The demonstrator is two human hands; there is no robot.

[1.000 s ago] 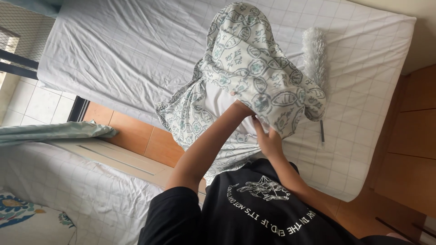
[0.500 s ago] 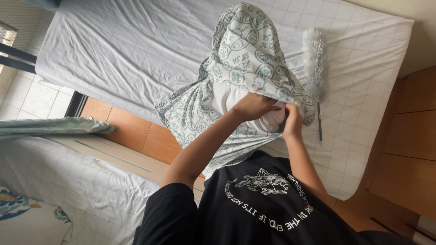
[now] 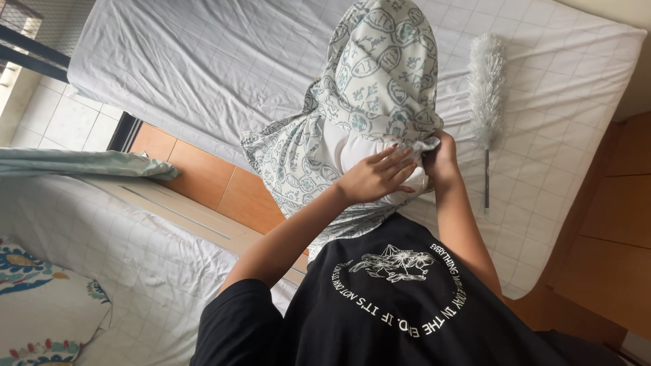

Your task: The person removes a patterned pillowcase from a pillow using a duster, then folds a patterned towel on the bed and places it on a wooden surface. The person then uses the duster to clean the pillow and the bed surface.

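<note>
A white pillow (image 3: 352, 146) lies on the bed, partly inside a green-patterned pillowcase (image 3: 380, 74) that covers its far end. My left hand (image 3: 376, 175) rests flat on the pillow's exposed white end, fingers spread, at the case's open edge. My right hand (image 3: 441, 154) pinches the case's hem at the pillow's right corner. The loose lower part of the case (image 3: 288, 166) hangs over the bed's near side.
A white feather duster (image 3: 486, 88) lies on the white checked sheet (image 3: 190, 61) to the right of the pillow. A second bed (image 3: 122, 257) with a floral pillow (image 3: 41, 312) stands at lower left. Wooden floor (image 3: 610, 224) runs along the right.
Both hands have shifted right along the case's open edge; my right hand rose to the hem at the pillow's right corner and my left hand now lies flat on the pillow.
</note>
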